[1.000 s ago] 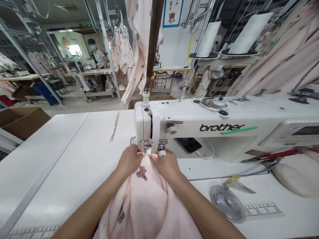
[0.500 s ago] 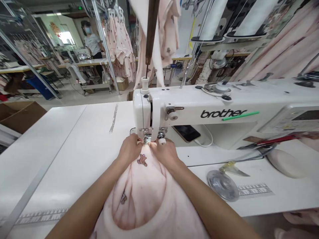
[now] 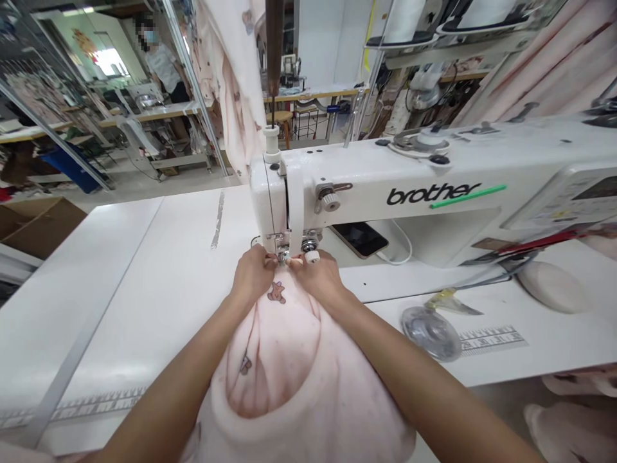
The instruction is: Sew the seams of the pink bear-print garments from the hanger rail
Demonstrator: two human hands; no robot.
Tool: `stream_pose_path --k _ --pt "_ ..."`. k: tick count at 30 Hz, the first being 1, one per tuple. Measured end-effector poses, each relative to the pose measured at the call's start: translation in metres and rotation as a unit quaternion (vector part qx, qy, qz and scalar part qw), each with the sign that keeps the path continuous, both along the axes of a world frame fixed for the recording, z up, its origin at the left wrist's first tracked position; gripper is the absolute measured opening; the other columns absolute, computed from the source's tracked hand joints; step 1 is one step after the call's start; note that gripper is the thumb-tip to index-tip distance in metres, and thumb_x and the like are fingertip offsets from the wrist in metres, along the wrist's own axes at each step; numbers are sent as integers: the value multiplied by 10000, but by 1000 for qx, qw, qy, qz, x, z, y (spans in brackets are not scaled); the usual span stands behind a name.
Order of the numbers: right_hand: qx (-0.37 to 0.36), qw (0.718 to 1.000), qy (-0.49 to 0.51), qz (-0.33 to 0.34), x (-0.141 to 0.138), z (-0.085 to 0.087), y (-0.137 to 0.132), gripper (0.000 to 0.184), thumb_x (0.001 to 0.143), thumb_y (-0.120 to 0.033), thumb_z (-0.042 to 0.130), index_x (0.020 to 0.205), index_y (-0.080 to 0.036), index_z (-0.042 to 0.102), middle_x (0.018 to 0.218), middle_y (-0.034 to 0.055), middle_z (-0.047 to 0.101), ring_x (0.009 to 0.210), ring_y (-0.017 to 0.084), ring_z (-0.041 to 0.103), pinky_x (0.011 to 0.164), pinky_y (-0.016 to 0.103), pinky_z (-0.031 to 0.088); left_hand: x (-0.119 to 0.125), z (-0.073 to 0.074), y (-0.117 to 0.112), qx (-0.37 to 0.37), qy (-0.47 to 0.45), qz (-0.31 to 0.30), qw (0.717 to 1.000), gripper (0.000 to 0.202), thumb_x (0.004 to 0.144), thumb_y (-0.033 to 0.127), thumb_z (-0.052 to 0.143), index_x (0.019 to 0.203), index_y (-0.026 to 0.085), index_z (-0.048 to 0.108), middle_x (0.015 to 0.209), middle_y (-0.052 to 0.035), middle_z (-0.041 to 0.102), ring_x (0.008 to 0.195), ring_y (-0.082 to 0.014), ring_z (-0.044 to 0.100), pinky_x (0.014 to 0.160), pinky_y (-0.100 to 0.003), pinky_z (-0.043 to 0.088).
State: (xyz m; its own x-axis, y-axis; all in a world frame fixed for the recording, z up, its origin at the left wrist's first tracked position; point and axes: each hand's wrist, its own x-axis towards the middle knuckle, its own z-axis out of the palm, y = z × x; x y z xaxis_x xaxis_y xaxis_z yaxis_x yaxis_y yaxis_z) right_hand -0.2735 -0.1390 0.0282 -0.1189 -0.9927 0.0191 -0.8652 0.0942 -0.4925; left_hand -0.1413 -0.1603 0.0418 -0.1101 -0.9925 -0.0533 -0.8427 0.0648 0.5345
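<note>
A pale pink fleece garment [image 3: 289,373] with small bear prints lies on the white table [image 3: 144,283], its far edge tucked under the presser foot [image 3: 285,256] of a white Brother sewing machine [image 3: 414,193]. My left hand [image 3: 253,275] pinches the fabric edge just left of the needle. My right hand [image 3: 319,278] pinches the same edge on the right, fingertips right at the foot. Both hands are closed on the cloth, a few centimetres apart.
A phone [image 3: 360,239] lies under the machine arm. A round clear lid [image 3: 432,332] and a small clear tool [image 3: 450,302] sit to the right on the table. Pink garments [image 3: 231,96] hang behind. Another person [image 3: 161,64] stands at a far bench. A cardboard box [image 3: 33,222] sits left.
The camera has dipped and moved closer, so the garment bulges nearer. Both hands stay pinched on the fabric at the presser foot, shifted slightly upward in view.
</note>
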Motion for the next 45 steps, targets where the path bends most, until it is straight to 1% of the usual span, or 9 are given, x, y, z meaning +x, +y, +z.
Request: stream_pose_path --k 5,9,14,19,25,30,39,43,45 --pt "-5 1000 11 -9 2 0 -1 157 818 -243 487 843 -169 623 764 26 635 673 166 557 521 250 281 -2 -1 0 -14 -17 14 1000 50 766 171 484 756 152 528 830 -72 643 879 -218 604 711 -264 425" --pt "-14 1000 27 -7 4 -4 -3 161 817 -231 483 848 -175 630 757 27 643 706 186 570 528 269 265 -2 -5 -2 -25 -29 15 999 91 770 164 478 824 150 551 870 -75 650 889 -224 606 716 -277 441" --pt "-32 999 42 -9 5 -9 -5 163 823 -243 496 861 -171 637 779 43 655 752 205 582 568 279 280 -3 -8 -3 -42 -26 10 999 177 777 157 454 915 139 564 940 -81 647 935 -230 598 741 -289 443" --pt "-39 998 50 -13 6 -11 -5 174 833 -256 498 840 -160 643 746 48 650 735 200 582 565 274 288 -3 -6 -1 -46 -39 8 998 159 786 173 461 888 127 574 967 -106 634 945 -248 591 744 -304 436" --pt "-39 997 63 -11 6 -10 -7 164 826 -265 521 811 -160 647 737 43 650 700 187 576 534 277 268 -1 -7 0 -48 -37 5 998 155 793 172 449 881 140 572 974 -100 629 933 -248 589 720 -299 425" --pt "-40 997 69 -18 7 -10 -7 185 838 -266 511 795 -159 656 741 57 652 723 195 584 557 278 284 -1 -8 0 -43 -33 10 998 157 806 196 441 866 146 577 912 -92 634 877 -237 600 690 -293 422" --pt "-47 997 55 -8 8 -13 -9 190 832 -252 510 782 -136 653 777 90 655 764 230 590 604 288 321 0 -6 -1 -36 -6 9 999 189 799 175 438 922 142 577 976 -95 622 935 -237 578 744 -296 415" --pt "-50 999 22 -5 7 -12 -9 211 836 -267 504 749 -129 638 769 110 645 762 251 584 615 297 330 6 -4 -3 -30 22 -8 999 200 777 177 453 923 155 588 940 -69 631 884 -204 586 728 -271 417" --pt "-49 999 -7 8 2 -9 -7 228 838 -289 499 718 -139 622 753 101 636 738 239 578 607 288 338 8 -2 -3 -28 33 -18 999 189 765 180 459 896 163 594 893 -54 636 842 -194 590 699 -259 415"
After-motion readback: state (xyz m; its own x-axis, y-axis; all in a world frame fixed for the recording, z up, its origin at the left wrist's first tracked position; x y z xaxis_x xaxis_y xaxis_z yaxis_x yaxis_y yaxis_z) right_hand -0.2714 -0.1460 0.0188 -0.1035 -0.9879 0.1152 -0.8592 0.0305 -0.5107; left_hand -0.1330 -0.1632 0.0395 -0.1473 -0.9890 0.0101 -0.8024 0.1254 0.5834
